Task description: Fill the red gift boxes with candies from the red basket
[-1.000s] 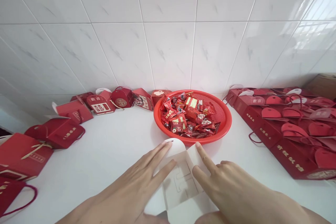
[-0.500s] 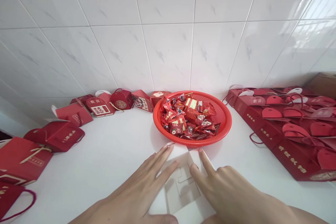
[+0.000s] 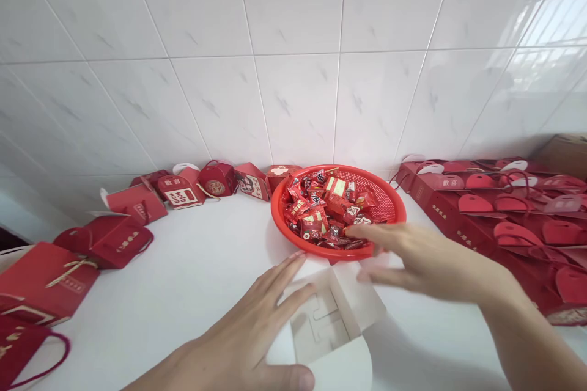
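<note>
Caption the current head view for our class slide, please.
Left hand on an open white-lined box, right hand at a red basket of wrapped sweets.

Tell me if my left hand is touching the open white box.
Touching. The head view shows it: your left hand is spread over the left side of the white box, fingers resting along its edge.

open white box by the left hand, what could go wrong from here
The right hand is close to the right flap of the white box, so its thumb might catch and shift the box.

Wrapped sweets lie by the near rim of the red basket, right at the fingertips, so one could get flicked out.
</note>
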